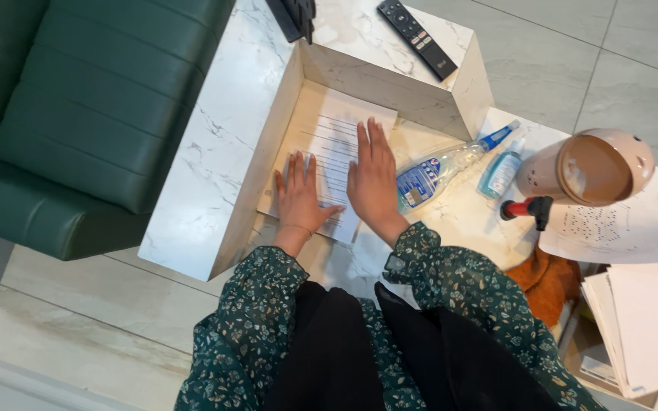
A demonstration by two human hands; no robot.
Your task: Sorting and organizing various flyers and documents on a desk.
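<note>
Head view showed me both hands flat on a printed sheet (334, 152) lying in the recessed shelf (287, 125) of the marble counter (215, 167). Left hand (298, 199) fingers (296, 169) were spread; right hand (373, 181) fingers lay together. A clear spray bottle (439, 171) lay just beside my right hand.

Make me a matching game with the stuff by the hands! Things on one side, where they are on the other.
Things:
1. sheet of paper
2. spray bottle
3. remote control
4. orange cloth

Places:
A. on top of the raised marble block
B. lying on its side just right of the right hand
C. flat under both the right hand and the left hand
D. bunched below the red-handled tool

Pairs: 1-C, 2-B, 3-A, 4-D
</note>
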